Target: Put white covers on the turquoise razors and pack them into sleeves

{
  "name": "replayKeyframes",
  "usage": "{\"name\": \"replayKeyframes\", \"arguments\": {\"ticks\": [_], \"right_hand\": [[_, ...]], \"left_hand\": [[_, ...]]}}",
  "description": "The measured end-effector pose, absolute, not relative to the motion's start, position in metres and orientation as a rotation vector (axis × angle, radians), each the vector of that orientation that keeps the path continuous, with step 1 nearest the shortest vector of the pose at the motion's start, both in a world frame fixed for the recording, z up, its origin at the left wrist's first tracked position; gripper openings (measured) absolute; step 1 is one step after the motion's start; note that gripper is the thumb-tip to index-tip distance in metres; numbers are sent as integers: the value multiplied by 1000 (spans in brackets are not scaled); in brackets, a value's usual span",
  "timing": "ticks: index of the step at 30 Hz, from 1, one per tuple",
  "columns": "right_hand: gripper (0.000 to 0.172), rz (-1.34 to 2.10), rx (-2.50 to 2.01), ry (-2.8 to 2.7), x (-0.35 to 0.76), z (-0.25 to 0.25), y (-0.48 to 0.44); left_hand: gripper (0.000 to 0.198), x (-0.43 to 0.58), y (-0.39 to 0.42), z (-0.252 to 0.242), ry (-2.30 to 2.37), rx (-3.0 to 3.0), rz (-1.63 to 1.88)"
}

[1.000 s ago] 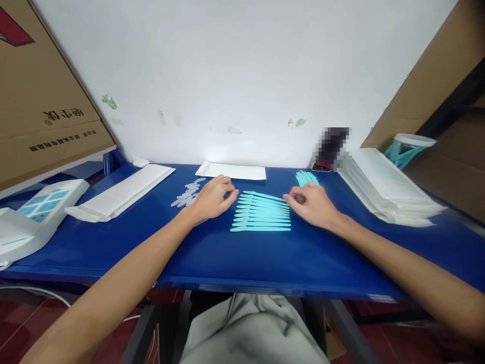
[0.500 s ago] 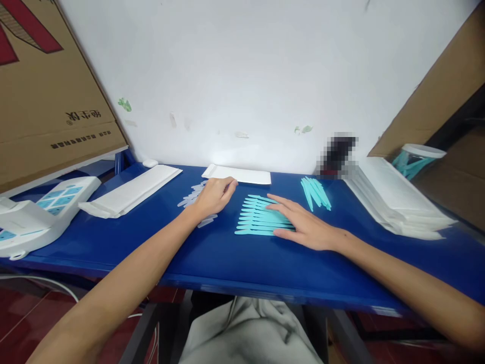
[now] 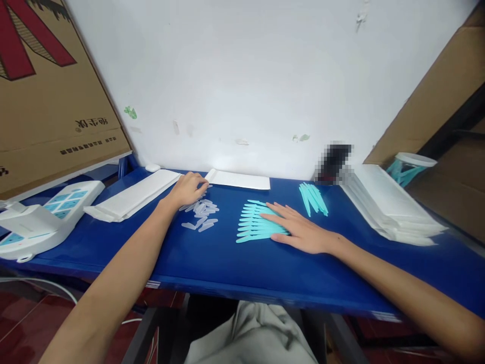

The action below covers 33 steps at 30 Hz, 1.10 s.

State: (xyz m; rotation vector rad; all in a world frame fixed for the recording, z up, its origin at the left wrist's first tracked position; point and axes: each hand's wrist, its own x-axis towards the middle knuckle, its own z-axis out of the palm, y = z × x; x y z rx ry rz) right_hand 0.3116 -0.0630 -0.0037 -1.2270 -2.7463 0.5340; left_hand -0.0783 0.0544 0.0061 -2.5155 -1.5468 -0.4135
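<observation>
A row of slim turquoise plastic sticks (image 3: 254,222), shaped like facial razors, lies side by side on the blue table. My right hand (image 3: 297,227) rests flat over their right ends, fingers spread, covering part of the row. To the left is a loose pile of small translucent plastic pieces (image 3: 204,208), like narrow caps. At the far edge of that pile is my left hand (image 3: 188,189), its fingers curled downward; whatever is under the fingertips is hidden. A second bunch of turquoise sticks (image 3: 312,198) lies farther back, beyond my right hand.
White packets lie at the left (image 3: 132,194) and against the wall (image 3: 238,179). A stack of clear-wrapped packets (image 3: 394,207) and a tub of turquoise sticks (image 3: 411,167) occupy the right. A white power strip (image 3: 71,212) sits at the left, below a cardboard box (image 3: 56,111).
My left hand has moved left and away from me, from beside the turquoise row to the back of the translucent pile, uncovering more pieces. My right hand has settled flatter onto the row.
</observation>
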Motion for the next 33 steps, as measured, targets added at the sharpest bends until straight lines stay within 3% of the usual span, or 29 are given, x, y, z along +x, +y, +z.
{"name": "replayKeyframes", "arguments": {"ticks": [14, 25, 33], "right_hand": [[68, 474, -1355, -2734, 315, -11, -58], [76, 406, -1559, -2644, 322, -8, -51], [66, 478, -1414, -2637, 325, -9, -53]], "left_hand": [[52, -49, 40, 2, -1517, -2605, -356], [54, -50, 41, 1, -1594, -2608, -372], [51, -41, 35, 6, -1480, -2770, -451]]}}
